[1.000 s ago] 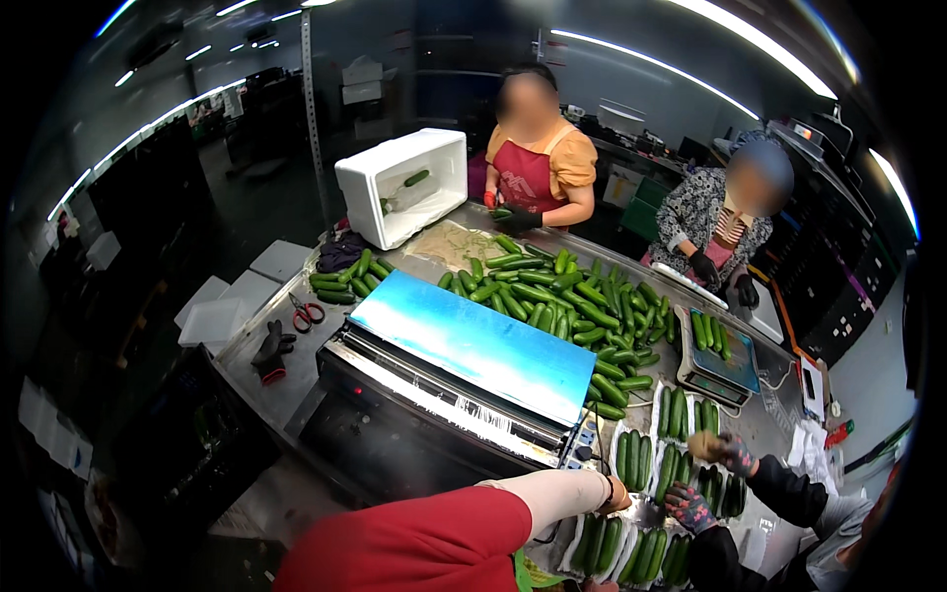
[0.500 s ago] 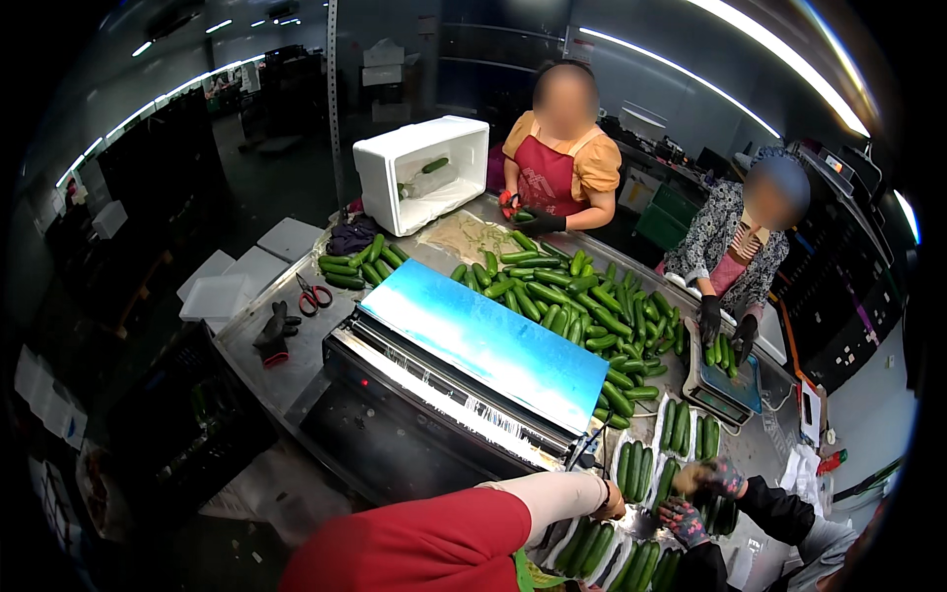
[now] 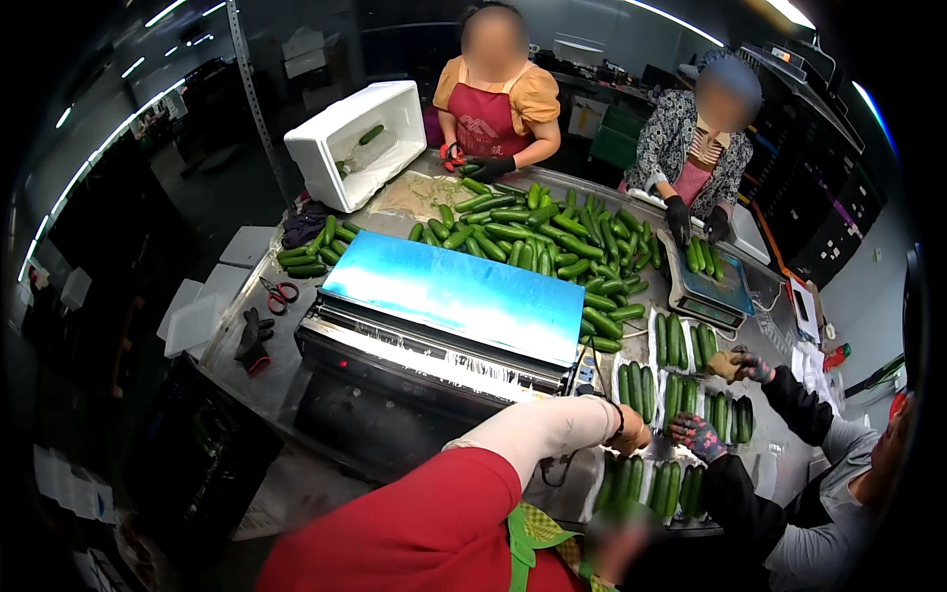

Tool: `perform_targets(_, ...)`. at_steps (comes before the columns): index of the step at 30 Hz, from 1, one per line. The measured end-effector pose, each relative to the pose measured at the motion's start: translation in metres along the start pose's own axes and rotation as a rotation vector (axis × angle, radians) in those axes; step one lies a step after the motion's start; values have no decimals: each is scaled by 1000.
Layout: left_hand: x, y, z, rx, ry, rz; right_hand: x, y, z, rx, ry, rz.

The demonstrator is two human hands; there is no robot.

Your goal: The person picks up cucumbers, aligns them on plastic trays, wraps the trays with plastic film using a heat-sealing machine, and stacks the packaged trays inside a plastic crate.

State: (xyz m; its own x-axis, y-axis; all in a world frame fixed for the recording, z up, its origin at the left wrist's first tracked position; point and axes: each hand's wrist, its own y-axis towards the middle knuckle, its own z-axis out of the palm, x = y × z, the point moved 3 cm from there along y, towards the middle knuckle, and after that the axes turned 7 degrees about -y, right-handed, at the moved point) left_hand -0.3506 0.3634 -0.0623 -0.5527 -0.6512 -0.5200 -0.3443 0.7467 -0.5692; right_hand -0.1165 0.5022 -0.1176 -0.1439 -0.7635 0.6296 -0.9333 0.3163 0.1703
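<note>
Because the cucumbers [image 3: 636, 392] at near right look firm but slippery, their white trays' [image 3: 617, 380] rims seem the best hold; the left hand [image 3: 631, 435] is beside them, its fingers' grip impossible to tell.

Lit by white strip lights [image 3: 165, 13]: long row down L side, more overhead R. Far wall [image 3: 572, 18] dim grey-blue, R wall [image 3: 873, 316] paler grey. Dark flr [image 3: 222, 187] on L. Perforated metal post [image 3: 251, 94] far L, white boxes [image 3: 304, 49] stacked beyond it. Cluttered bench [image 3: 592, 81] far side, green crate [image 3: 619, 138] nearby; tall blk rack [image 3: 817, 202] far R. Metal tbl [image 3: 285, 367] fills ctr.
</note>
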Motion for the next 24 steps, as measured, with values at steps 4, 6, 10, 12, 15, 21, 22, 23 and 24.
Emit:
perform_targets(4,-7,-40,-16,-50,-169,60,43,12,-38,8,117,-48)
perform_targets(6,-3,-64,-25,-172,-319,95,51,22,-48,52,158,-10)
perform_targets(10,25,-126,-47,-300,-385,97,88,57,-56,-20,-123,-486)
perform_targets(12,46,-162,-56,-339,-413,37,119,75,-50,-88,-301,-792)
perform_targets(15,86,-228,-57,-468,-655,22,175,112,-23,42,-252,-837)
perform_targets(21,167,-368,-33,-783,-823,-208,307,162,79,241,140,-808)
perform_targets(22,179,-387,-28,-813,-846,-225,323,167,100,303,260,-688)
perform_targets(23,192,-401,-21,-857,-863,-283,337,171,122,369,243,-613)
perform_targets(24,204,-413,-12,-901,-875,-322,352,175,140,413,311,-608)
